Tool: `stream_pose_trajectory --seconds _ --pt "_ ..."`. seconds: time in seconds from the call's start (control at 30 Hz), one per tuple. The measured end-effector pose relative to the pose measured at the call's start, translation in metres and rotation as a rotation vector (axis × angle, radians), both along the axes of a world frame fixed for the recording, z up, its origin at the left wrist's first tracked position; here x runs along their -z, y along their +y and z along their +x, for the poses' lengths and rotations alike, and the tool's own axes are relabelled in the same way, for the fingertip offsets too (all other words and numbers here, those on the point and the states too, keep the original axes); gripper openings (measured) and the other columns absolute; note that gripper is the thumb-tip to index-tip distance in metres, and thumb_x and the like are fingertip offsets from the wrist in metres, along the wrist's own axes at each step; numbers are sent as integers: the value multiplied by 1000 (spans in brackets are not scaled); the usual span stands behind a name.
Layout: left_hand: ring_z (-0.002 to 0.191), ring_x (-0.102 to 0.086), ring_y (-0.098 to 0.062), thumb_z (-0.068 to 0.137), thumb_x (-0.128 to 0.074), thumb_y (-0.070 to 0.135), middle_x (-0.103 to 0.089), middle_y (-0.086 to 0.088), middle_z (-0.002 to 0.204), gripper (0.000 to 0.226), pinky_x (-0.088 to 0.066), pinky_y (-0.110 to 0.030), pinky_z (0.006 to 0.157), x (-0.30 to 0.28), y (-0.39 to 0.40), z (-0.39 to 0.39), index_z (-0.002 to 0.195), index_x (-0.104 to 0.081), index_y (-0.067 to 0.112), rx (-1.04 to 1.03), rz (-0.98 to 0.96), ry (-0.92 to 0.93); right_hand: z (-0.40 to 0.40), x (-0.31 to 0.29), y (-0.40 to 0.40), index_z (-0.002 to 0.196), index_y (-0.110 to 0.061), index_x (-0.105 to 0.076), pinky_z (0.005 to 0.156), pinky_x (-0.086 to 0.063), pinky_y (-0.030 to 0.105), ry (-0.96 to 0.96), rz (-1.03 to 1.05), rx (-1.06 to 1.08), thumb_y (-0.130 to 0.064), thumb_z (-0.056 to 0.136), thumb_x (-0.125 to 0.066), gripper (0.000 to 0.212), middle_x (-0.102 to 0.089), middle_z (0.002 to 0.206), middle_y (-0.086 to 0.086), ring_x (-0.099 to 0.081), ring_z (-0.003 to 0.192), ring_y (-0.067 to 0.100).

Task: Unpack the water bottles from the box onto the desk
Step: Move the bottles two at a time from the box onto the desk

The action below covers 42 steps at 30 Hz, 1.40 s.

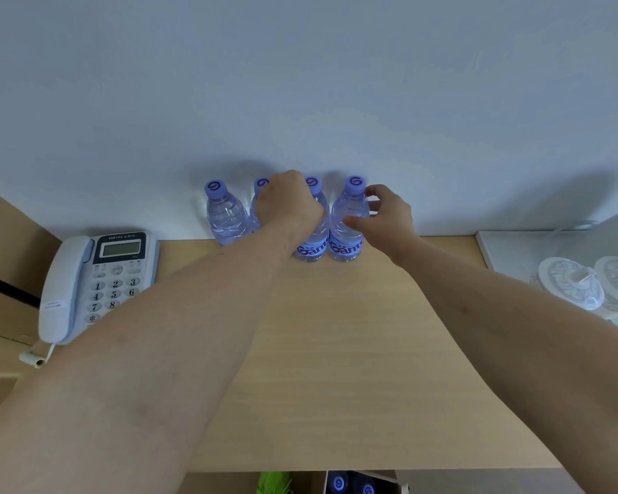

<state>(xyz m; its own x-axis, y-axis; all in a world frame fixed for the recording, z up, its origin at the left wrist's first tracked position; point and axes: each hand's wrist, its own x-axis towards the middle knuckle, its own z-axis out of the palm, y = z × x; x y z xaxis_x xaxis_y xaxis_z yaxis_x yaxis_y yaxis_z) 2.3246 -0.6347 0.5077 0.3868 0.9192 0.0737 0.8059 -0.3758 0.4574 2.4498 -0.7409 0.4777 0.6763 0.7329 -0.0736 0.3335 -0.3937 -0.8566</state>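
A row of several clear water bottles with purple caps stands upright at the back of the wooden desk (336,351), against the wall. My left hand (288,205) is closed around the upper part of one middle bottle (313,246) and hides part of its neighbour (261,183). My right hand (386,217) holds the rightmost bottle (348,212), thumb on its front and fingers behind it. The leftmost bottle (225,215) stands free. Below the desk's front edge, the open box (389,477) shows two more purple caps (338,483).
A white desk phone (97,279) sits at the left of the desk, partly under my left forearm. On the right a white tray (496,251) carries patterned glass pieces (571,283). Something green (273,483) lies beside the box.
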Motion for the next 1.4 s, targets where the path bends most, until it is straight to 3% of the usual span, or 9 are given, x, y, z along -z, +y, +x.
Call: stream_pose_trajectory --seconds 0.23,0.47,0.57,0.7,0.83,1.0,1.17,1.27,1.4 --pt "69 -58 -26 64 -79 27 -56 -2 75 33 -36 -27 51 -3 -1 0 77 -53 13 -2 -19 13 -4 6 -1 132 -19 -57 87 -54 43 -37 4 -15 -18 80 -71 54 -64 108 8 -62 98 24" --pt "85 -63 -31 78 -69 28 -63 -8 94 26 -46 -32 63 2 -6 -1 94 -59 9 27 14 2 -9 3 -5 124 -20 -59 82 -54 40 -111 -18 -12 -21 80 -68 45 -60 90 -11 -61 94 23" --pt "85 -63 -32 80 -65 29 -62 -8 90 26 -44 -31 63 0 -8 -3 93 -60 7 56 8 7 -9 -2 -9 138 -13 -47 85 -53 39 -88 -72 -30 -18 81 -63 60 -63 106 1 -57 95 22" --pt "87 -64 -33 80 -63 26 -63 -8 87 23 -42 -30 63 -8 -9 -9 92 -61 8 84 -53 31 -10 -12 -17 149 -17 -30 86 -48 34 -88 -166 -54 -17 81 -61 75 -54 131 7 -54 113 24" --pt "90 -60 -33 80 -61 23 -63 -7 93 22 -43 -31 69 -16 -19 -18 99 -63 10 66 19 42 -16 -22 -29 138 -13 -42 90 -51 43 -133 -191 -52 -11 79 -59 61 -57 125 12 -56 110 30" --pt "80 -46 -28 79 -56 16 -50 -2 81 12 -36 -32 64 -25 -42 -32 91 -55 17 67 72 10 -26 -34 -54 132 -16 -48 83 -53 44 -272 -214 -144 -15 78 -60 55 -62 105 8 -60 95 29" --pt "73 -58 -28 83 -44 22 -56 2 65 20 -48 -33 62 -31 -78 -45 85 -63 16 96 29 42 -38 -47 -82 127 -12 -53 80 -52 43 -376 -241 -226 -28 81 -58 48 -64 100 9 -60 89 30" --pt "80 -54 -28 80 -49 23 -56 -1 77 12 -43 -33 61 -32 -101 -54 85 -58 17 118 34 105 -44 -55 -103 131 -15 -51 78 -51 39 -404 -248 -230 -33 78 -61 57 -63 108 9 -59 94 28" --pt "91 -57 -30 81 -56 25 -56 -5 92 19 -50 -39 75 -35 -130 -68 97 -58 15 112 48 169 -49 -61 -134 145 -25 -39 79 -43 32 -445 -264 -237 -43 75 -68 78 -54 127 6 -53 114 25"
